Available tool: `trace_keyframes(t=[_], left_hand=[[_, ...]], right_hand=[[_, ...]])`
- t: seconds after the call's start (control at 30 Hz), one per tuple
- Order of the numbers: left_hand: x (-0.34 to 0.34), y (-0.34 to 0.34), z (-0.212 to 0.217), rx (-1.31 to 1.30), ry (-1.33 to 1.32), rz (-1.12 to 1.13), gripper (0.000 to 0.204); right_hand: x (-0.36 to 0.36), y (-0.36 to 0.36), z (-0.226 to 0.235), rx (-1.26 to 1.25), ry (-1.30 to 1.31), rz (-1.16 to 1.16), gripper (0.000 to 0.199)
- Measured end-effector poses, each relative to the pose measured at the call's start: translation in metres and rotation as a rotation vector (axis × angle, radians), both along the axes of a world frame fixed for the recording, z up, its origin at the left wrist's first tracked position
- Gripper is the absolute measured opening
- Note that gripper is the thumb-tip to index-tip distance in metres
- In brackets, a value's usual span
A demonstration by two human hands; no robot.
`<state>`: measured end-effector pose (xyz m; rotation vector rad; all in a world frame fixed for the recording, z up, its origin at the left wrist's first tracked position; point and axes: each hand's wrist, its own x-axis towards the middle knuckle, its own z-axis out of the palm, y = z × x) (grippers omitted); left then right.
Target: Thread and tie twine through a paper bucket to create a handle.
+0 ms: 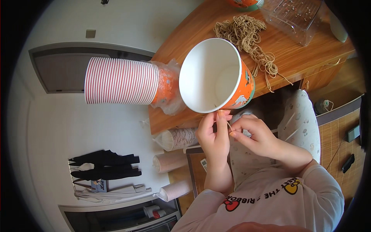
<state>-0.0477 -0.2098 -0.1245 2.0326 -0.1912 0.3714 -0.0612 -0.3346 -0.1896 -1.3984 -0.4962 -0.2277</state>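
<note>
A large orange paper bucket with a white inside lies tilted at the table's edge, its mouth turned toward the left. At the lower part of its rim, my left hand is closed in a pinch on a short piece of tan cord. A small bit of cord seems to show inside the rim just above the fingertips. My right hand sits close by on the right, thumb and finger pinched on the other end of the cord. Whether a hole pierces the rim is hidden by my left fingers.
A tangled heap of tan cord lies behind the bucket on the wooden table. A tall stack of paper buckets in clear plastic stands left. A clear plastic box is at the far right. More wrapped stacks stand below the table.
</note>
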Motion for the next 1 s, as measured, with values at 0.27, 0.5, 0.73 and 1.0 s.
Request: trace_keyframes(t=[0.27,0.5,0.73,1.0], left_hand=[[-0.012,0.042,0.059,0.279,-0.129,0.071,0.012],[0.073,0.027,0.128,1.006,-0.272,-0.508,0.017],[0.111,0.000,0.156,1.200,0.125,-0.962,0.017],[0.111,-0.011,0.154,1.229,0.262,-1.076,0.011]], right_hand=[[0.001,-0.002,-0.002,0.141,0.071,0.054,0.009],[0.001,-0.004,-0.001,0.110,0.076,0.041,0.010],[0.002,-0.005,-0.001,0.116,0.051,0.023,0.009],[0.003,-0.009,-0.003,0.110,0.034,0.020,0.009]])
